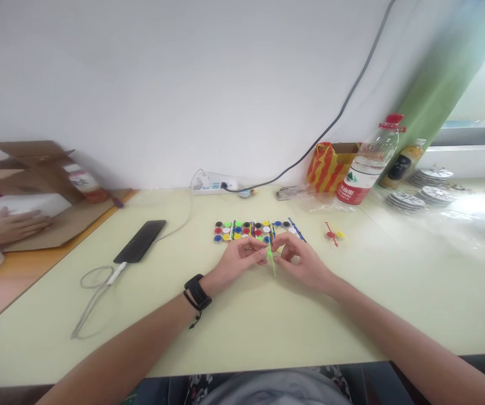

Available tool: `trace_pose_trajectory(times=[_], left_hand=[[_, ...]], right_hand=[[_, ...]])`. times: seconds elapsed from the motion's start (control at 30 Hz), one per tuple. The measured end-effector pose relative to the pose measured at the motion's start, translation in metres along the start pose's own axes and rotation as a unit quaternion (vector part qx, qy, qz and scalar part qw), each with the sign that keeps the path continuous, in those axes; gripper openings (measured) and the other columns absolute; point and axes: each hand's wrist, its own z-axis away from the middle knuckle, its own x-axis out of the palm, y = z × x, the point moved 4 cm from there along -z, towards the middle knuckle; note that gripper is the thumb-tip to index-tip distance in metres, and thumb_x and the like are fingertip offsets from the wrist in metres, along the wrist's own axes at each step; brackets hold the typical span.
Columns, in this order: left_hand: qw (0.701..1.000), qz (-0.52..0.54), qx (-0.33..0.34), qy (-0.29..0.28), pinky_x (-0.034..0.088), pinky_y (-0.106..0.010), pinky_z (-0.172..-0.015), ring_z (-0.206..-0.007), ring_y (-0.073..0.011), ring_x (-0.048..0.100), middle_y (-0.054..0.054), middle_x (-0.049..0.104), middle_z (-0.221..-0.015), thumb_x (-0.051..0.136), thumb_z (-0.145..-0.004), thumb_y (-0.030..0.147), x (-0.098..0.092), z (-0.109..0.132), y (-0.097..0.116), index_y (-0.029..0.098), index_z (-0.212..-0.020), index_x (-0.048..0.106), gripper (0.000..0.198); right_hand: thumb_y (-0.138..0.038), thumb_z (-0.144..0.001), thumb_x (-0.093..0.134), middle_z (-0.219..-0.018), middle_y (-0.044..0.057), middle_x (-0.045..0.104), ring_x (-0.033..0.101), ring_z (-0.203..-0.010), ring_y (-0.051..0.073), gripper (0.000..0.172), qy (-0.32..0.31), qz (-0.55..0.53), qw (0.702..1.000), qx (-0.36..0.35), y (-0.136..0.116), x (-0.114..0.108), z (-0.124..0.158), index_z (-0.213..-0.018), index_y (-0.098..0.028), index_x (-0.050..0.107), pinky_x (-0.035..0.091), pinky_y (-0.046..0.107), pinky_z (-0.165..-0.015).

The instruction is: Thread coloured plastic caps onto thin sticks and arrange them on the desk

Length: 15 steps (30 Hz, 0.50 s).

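Near the middle of the table, my left hand (242, 259) pinches a small light-green piece (270, 254) with a long thin arrow-like strip. Close on its right is my right hand (301, 261), its fingers curled beside the strip; whether its fingertips grip anything is too small to tell. Just beyond both hands lie rows of small round discs (218, 231) in black, red, blue, yellow, white and green, with thin coloured strips between them. Farther right, a red arrow piece (331, 234) rests beside a yellow one (340, 235).
A black phone (141, 241) with a cable lies at left. Along the wall are a power strip (212, 186), a striped bag (326, 169), a large water bottle (368, 163) and stacked discs (406, 201). Another person's hand (18, 225) rests by a cardboard box (73, 222).
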Motion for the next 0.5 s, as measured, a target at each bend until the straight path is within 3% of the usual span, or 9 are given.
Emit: trace_pose_trajectory(times=[0.17,0.27,0.43,0.5], left_hand=[[1.000,0.001,-0.002,0.002,0.058,-0.033,-0.080,-0.083,-0.0179,0.071,-0.007,0.074,-0.095,0.077,-0.086,0.040,-0.0002,-0.0002,0.0012,0.016,-0.104,0.072,0.030],[1.000,0.003,0.002,0.010,0.058,-0.033,-0.079,-0.082,-0.0173,0.070,-0.006,0.073,-0.092,0.078,-0.085,0.039,-0.0002,-0.0004,0.0033,0.016,-0.102,0.073,0.029],[1.000,0.007,-0.003,0.029,0.058,-0.032,-0.078,-0.077,-0.0157,0.069,-0.006,0.073,-0.092,0.081,-0.083,0.039,-0.0007,-0.0007,0.0045,0.016,-0.100,0.073,0.030],[0.999,0.010,-0.001,0.030,0.058,-0.032,-0.078,-0.077,-0.0155,0.069,-0.006,0.073,-0.092,0.081,-0.083,0.039,-0.0011,-0.0010,0.0035,0.016,-0.100,0.073,0.030]], right_hand=[[-0.032,-0.092,0.060,-0.105,0.005,0.064,0.056,-0.067,0.013,0.033,-0.023,0.027,0.999,-0.005,0.0006,0.0008,0.0017,-0.124,-0.028,0.053,0.051,0.028,-0.061],[-0.032,-0.092,0.061,-0.103,0.004,0.062,0.054,-0.064,0.011,0.047,-0.021,0.025,0.999,0.001,0.0015,-0.0004,0.0021,-0.138,-0.030,0.048,0.047,0.025,-0.056],[-0.035,-0.091,0.065,-0.105,0.003,0.059,0.055,-0.063,0.011,0.086,0.000,-0.029,0.999,0.024,0.0055,-0.0014,0.0022,-0.159,-0.034,0.012,0.047,0.026,-0.055],[-0.040,-0.092,0.064,-0.103,0.003,0.060,0.054,-0.063,0.011,0.072,0.000,-0.031,0.999,0.025,0.0055,-0.0024,0.0019,-0.154,-0.031,0.029,0.047,0.026,-0.056]])
